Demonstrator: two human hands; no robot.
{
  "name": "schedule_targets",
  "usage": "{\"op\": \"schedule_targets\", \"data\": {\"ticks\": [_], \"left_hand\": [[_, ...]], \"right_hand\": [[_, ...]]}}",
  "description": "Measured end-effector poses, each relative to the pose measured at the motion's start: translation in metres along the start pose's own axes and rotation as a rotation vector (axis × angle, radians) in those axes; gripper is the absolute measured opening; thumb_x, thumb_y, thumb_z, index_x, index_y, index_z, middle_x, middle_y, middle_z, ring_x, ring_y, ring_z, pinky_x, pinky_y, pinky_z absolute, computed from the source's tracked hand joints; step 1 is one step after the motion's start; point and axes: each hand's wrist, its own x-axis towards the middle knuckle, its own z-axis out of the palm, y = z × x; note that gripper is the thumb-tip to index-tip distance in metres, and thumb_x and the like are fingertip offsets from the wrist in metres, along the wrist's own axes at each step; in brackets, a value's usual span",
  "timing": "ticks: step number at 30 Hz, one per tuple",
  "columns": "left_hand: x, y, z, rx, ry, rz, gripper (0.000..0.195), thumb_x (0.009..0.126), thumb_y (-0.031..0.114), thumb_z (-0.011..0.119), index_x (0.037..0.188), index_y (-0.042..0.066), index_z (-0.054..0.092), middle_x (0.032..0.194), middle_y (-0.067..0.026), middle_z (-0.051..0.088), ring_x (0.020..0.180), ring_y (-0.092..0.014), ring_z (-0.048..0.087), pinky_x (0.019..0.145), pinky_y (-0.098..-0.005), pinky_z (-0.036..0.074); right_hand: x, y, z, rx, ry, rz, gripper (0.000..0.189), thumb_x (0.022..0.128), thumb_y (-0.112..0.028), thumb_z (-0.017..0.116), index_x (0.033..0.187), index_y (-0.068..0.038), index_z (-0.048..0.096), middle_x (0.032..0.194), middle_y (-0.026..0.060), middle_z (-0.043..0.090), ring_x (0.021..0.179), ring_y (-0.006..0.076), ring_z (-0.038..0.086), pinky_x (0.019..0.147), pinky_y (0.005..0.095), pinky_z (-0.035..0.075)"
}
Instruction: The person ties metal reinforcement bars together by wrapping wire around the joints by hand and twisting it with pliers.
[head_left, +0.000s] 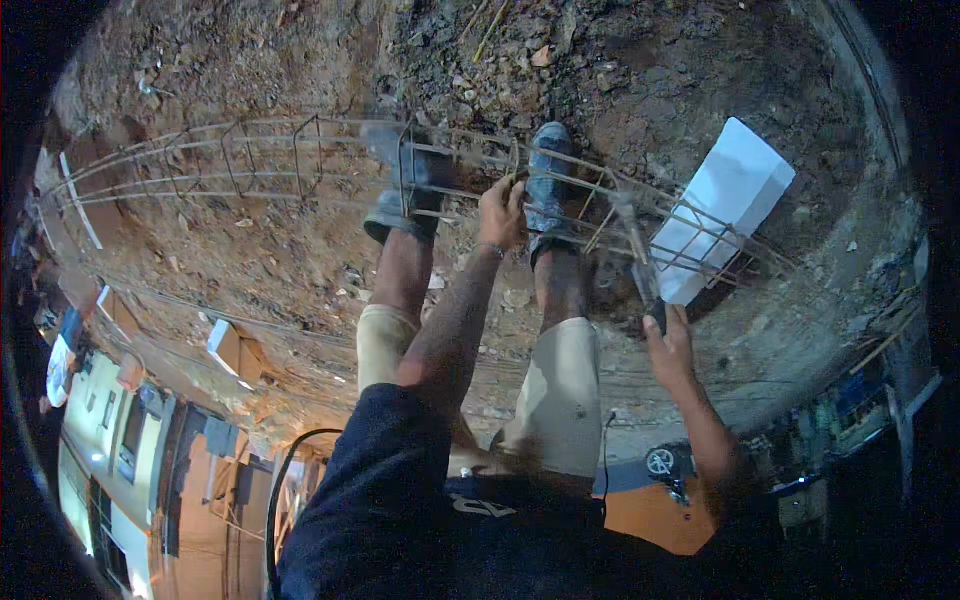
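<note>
A long rebar cage (300, 161) of thin lengthwise bars and rectangular stirrups stretches across the view, over the ground and my shoes. My left hand (502, 215) grips the cage near a stirrup, between my two feet. In my right hand (670, 345), at the right, is the dark handle of a long metal tool (639, 251), which looks like a hammer. Its blurred far end lies over the cage, right of my foot. A white rectangular block (724, 199) sits on the ground under the cage's right end.
Uneven soil with stones (540, 56) lies around my shoes (550, 176). Another pale-topped block (234, 349) stands at the lower left, and another (116, 309) beyond it. Buildings (120, 435) show at the left rim, and an orange surface (652, 517) with a wheel (660, 461) at the bottom.
</note>
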Motion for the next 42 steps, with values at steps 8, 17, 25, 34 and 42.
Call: {"op": "schedule_targets", "data": {"ticks": [8, 17, 25, 34, 42], "left_hand": [[0.05, -0.061, -0.002, 0.387, -0.182, -0.111, 0.054, 0.069, 0.032, 0.061, 0.105, -0.006, 0.049, 0.099, -0.0257, 0.054, 0.096, -0.039, 0.05, 0.082, -0.0424, 0.04], [0.01, -0.02, -0.024, 0.581, -0.459, 0.12, 0.074, 0.074, 0.044, 0.057, 0.123, -0.007, 0.033, 0.112, -0.0255, 0.049, 0.105, -0.038, 0.046, 0.09, -0.0403, 0.035], [-0.203, 0.047, -0.037, 0.202, -1.083, -0.064, 0.05, 0.073, 0.029, 0.067, 0.109, 0.0, 0.047, 0.088, -0.0065, 0.057, 0.085, -0.016, 0.054, 0.071, -0.0281, 0.044], [-0.247, -0.014, -0.037, -0.097, -1.191, -0.216, 0.029, 0.082, 0.021, 0.057, 0.101, 0.0, 0.053, 0.087, -0.0077, 0.059, 0.068, -0.013, 0.055, 0.058, -0.027, 0.046], [-0.255, -0.121, -0.01, 0.474, -1.314, 0.264, 0.044, 0.083, 0.023, 0.055, 0.119, 0.0, 0.044, 0.104, -0.0208, 0.056, 0.048, -0.008, 0.047, 0.039, -0.0223, 0.037]], "right_hand": [[-0.091, 0.049, 0.06, 0.124, 0.25, 0.264, 0.043, 0.086, -0.034, 0.045, 0.109, 0.002, 0.045, 0.078, 0.0128, 0.053, 0.069, 0.0262, 0.05, 0.066, 0.0369, 0.04], [-0.19, 0.011, 0.194, 0.684, 0.4, 0.505, 0.029, 0.086, -0.027, 0.049, 0.094, 0.001, 0.049, 0.071, 0.008, 0.052, 0.064, 0.0209, 0.051, 0.058, 0.0341, 0.041], [-0.256, -0.051, 0.185, 0.513, 0.326, 0.17, 0.039, 0.085, -0.014, 0.046, 0.119, 0.004, 0.039, 0.109, 0.0229, 0.049, 0.096, 0.031, 0.049, 0.083, 0.038, 0.039], [-0.306, -0.028, 0.209, 0.608, 0.339, 0.306, 0.042, 0.085, -0.03, 0.044, 0.107, 0.005, 0.049, 0.1, 0.0244, 0.052, 0.094, 0.0356, 0.051, 0.081, 0.0404, 0.041], [-0.351, 0.027, 0.249, 0.998, 0.498, 0.201, 0.043, 0.083, -0.027, 0.054, 0.112, 0.002, 0.042, 0.086, 0.0156, 0.056, 0.071, 0.0265, 0.056, 0.065, 0.0363, 0.045]]}}
